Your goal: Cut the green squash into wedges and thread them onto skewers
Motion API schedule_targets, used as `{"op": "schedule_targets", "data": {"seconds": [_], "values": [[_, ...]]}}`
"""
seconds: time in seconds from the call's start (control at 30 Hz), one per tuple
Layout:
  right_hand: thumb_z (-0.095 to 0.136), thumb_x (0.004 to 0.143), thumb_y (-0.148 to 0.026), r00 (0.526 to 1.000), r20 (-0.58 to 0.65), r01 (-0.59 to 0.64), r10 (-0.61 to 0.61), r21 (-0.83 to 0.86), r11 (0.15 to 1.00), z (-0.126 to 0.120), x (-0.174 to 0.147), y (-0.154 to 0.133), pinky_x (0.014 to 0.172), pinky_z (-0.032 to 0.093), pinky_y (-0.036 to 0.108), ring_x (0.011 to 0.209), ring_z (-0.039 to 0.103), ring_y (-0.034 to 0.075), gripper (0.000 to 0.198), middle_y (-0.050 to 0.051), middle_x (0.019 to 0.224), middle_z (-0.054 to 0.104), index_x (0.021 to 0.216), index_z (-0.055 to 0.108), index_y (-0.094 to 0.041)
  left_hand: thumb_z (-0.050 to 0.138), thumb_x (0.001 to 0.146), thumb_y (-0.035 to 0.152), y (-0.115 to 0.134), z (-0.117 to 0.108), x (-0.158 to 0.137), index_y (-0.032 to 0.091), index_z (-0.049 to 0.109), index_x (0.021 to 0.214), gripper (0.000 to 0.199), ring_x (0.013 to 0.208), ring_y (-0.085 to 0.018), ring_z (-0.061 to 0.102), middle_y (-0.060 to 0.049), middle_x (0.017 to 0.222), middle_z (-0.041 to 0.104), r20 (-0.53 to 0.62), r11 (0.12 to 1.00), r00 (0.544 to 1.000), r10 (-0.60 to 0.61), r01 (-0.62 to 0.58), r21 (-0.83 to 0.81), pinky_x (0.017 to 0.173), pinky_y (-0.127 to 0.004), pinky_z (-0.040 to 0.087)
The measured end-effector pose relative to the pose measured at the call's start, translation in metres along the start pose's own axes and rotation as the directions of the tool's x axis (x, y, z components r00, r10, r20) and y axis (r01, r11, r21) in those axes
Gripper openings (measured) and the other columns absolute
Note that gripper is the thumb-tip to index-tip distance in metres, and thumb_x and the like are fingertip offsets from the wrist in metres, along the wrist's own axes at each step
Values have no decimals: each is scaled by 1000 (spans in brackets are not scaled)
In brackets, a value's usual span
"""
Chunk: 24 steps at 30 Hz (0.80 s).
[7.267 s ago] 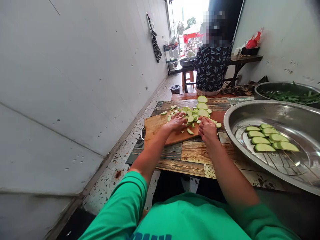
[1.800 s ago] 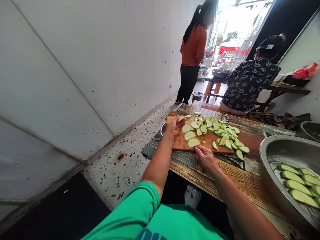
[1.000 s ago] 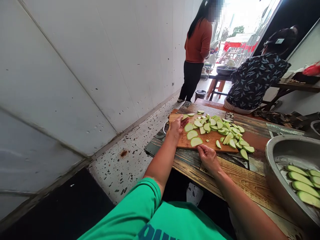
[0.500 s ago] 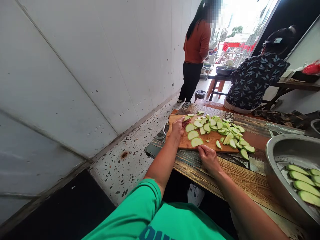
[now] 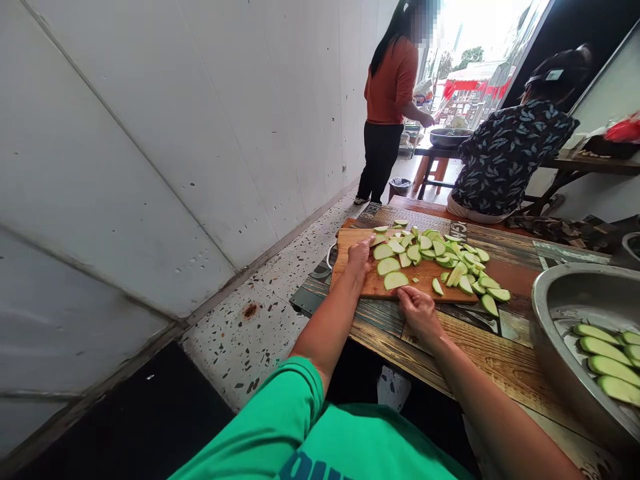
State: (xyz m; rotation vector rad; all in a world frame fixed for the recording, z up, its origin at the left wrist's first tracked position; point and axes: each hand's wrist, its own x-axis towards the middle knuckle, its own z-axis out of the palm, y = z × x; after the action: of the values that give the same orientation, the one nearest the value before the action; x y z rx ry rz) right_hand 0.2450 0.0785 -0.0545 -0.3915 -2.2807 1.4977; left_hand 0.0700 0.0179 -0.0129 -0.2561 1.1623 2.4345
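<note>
My left hand rests at the left part of a wooden cutting board, fingers stretched out along a row of pale green zucchini slices. At the board's front edge is my right hand, its fingers curled together, the tips against the nearest slice. Whether anything sits within those fingers is hidden. Cut zucchini pieces lie heaped over the right half of the board, and several have spilled past its edge onto the table.
A large metal basin with long zucchini slices stands at the right. Beyond the table a person in a patterned shirt sits, and another in an orange top stands near a pan. A white wall runs along the left.
The row of slices by my left hand has shifted slightly right and away from me, the left hand with it. My right hand has barely moved. The standing person's arm now reaches toward the pan.
</note>
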Motion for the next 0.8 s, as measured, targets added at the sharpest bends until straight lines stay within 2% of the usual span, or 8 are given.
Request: {"op": "schedule_targets", "data": {"seconds": [0.13,0.23,0.33,0.47,0.57,0.67,0.77,0.8], "values": [[48,80,-49,1000,-25,-6,6,21,1000,0,2,-3,50,29,26,51,40,13,40,-1,53,45,76,68,-15,61,83,13,-5,3,-2,18,60,72,12,93,-19,69,-6,80,71,28,1000,1000,-7,7,19,88,-31,52],[48,79,-51,999,-35,-25,27,52,998,-2,2,-5,47,28,25,48,37,12,42,-3,50,42,80,69,-14,63,84,23,-6,2,-4,18,63,78,8,89,-20,69,-5,77,71,38,998,999,-9,6,67,85,-32,53],[49,79,-52,998,-45,-30,34,94,995,-4,1,-7,46,27,24,47,36,11,43,-4,49,41,81,68,-14,59,87,34,-4,0,-7,17,65,84,18,84,-18,69,-3,74,69,13,994,999,51,-52,92,83,-31,53],[48,79,-52,1000,-17,-14,16,130,991,-6,3,-5,45,25,23,46,34,10,43,-5,49,38,80,67,-14,60,86,30,-1,0,-8,15,67,88,17,84,-15,68,-5,82,69,96,990,989,111,-118,79,84,-28,51],[46,82,-45,999,-43,2,2,96,995,-5,4,-5,45,25,23,46,33,10,37,-5,48,37,79,66,-14,59,86,24,-1,-1,-9,16,66,89,12,80,-14,67,-5,81,69,110,991,991,75,-87,103,82,-27,51],[44,83,-30,994,-99,49,-47,16,999,-6,-2,-16,49,30,22,52,39,10,27,-3,52,44,70,63,-16,53,89,23,-2,-6,-14,17,63,84,13,64,-11,64,-2,72,65,21,986,999,25,-28,164,73,-25,52],[47,82,-20,983,-181,26,-31,-28,999,-23,-10,-44,52,32,21,54,43,9,23,-4,52,45,65,62,-17,49,91,19,-3,-11,-12,16,59,84,13,59,-10,62,-1,69,63,36,982,999,32,-38,186,69,-23,53],[46,83,-19,987,-150,50,-56,-45,998,-34,-15,-56,53,32,21,53,43,9,24,-4,52,45,67,63,-17,48,91,17,-3,-11,-10,15,58,84,12,59,-10,63,-2,69,64,44,980,998,40,-47,192,70,-25,54]]}}
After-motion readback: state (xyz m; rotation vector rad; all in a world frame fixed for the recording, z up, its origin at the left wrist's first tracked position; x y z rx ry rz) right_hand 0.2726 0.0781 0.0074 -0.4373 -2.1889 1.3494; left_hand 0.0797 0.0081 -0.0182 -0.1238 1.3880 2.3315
